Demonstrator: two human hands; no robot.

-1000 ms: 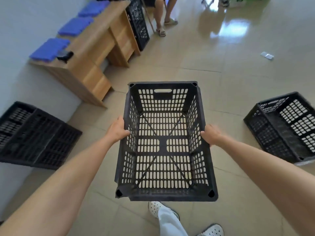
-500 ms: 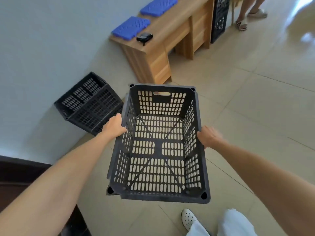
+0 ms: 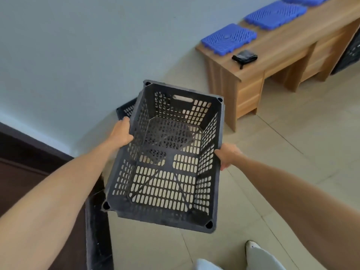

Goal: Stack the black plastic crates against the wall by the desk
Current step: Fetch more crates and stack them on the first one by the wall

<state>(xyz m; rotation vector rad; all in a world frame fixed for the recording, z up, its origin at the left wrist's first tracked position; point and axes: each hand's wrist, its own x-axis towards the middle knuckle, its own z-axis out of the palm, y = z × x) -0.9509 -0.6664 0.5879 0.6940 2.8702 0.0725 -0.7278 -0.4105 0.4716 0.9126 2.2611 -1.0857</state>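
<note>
I carry a black perforated plastic crate (image 3: 165,184) in the air, open side up, a little tilted. My left hand (image 3: 121,132) grips its left long rim and my right hand (image 3: 227,154) grips its right long rim. Beneath and behind it, a second black crate (image 3: 125,111) rests on the floor against the pale wall; only its far left corner shows, the rest is hidden by the held crate. The wooden desk (image 3: 253,80) stands to the right along the same wall.
Blue perforated panels (image 3: 228,38) and a small black pouch (image 3: 244,56) lie on the desk top. A dark door frame (image 3: 97,221) stands at the lower left. Another black crate (image 3: 350,55) shows past the desk at the right edge. My shoe (image 3: 253,245) is on the tiled floor below.
I have turned further left and stepped towards the wall; the held crate now hangs over the crate on the floor, which is mostly covered. Both hands keep their grip.
</note>
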